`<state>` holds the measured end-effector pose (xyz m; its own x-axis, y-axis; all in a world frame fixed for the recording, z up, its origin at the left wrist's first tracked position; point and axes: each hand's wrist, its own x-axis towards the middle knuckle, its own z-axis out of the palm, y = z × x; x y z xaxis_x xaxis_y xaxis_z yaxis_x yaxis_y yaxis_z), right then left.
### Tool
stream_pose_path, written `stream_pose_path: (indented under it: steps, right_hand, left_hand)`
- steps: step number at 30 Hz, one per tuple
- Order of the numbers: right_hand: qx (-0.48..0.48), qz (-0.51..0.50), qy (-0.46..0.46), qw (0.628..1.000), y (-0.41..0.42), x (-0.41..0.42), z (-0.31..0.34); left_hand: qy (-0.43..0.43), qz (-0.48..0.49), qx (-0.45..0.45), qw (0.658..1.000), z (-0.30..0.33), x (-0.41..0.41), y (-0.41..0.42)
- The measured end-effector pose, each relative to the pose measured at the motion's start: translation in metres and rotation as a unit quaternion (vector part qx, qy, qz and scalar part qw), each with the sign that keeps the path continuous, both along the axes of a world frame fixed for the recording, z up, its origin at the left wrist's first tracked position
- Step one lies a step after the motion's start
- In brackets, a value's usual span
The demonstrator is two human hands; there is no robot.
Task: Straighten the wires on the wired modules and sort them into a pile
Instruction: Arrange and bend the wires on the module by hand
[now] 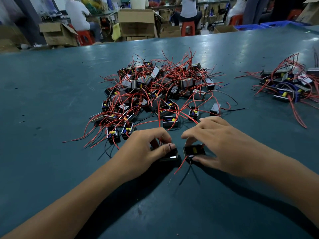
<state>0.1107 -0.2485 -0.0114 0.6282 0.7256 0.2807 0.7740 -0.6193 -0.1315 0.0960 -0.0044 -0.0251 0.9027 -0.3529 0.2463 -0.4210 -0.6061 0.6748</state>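
A big tangled heap of black modules with red wires [155,90] lies mid-table. A smaller pile of modules [286,85] sits at the right. My left hand [146,149] grips a black module [170,156] near the front, thumb and fingers curled round it and its wires. Beside it, my right hand [219,147] holds a second black module [194,150] between thumb and fingers; its red wire [180,165] trails toward me.
The teal table [51,100] carries loose modules [113,134] at the heap's near edge. Beyond the far edge stand cardboard boxes [136,23], red stools [188,28], blue crates [276,25] and seated people.
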Motion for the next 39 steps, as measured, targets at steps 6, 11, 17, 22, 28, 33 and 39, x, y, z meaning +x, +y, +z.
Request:
stream_pose_path:
  steps: [6,11,17,22,28,33,39]
  right_hand:
    - [-0.023,-0.002,-0.104,0.994,0.003,-0.001,0.008]
    - [-0.034,-0.004,-0.097,0.995,0.002,-0.001,0.005]
    - [-0.043,-0.011,-0.029,0.999,0.001,0.0,0.001]
    - [0.087,-0.017,0.051,0.995,0.002,-0.001,0.005]
    - [0.217,-0.045,0.011,0.975,0.024,-0.02,0.012]
    - [0.245,-0.06,0.028,0.967,0.033,-0.023,0.009]
    - [0.262,-0.085,0.077,0.958,0.027,-0.019,0.009]
  left_hand:
    - [-0.065,0.021,0.017,0.998,0.007,0.001,0.012]
    - [-0.065,-0.003,0.019,0.998,0.01,-0.003,0.008]
    - [-0.024,-0.011,0.026,0.999,0.012,-0.007,0.005]
    - [-0.024,0.02,0.009,0.999,0.012,-0.011,0.001]
    - [-0.107,0.035,0.01,0.994,0.013,-0.013,-0.009]
    - [-0.139,0.03,0.051,0.988,0.015,-0.017,-0.013]
    - [-0.124,0.011,0.046,0.991,0.017,-0.016,-0.012]
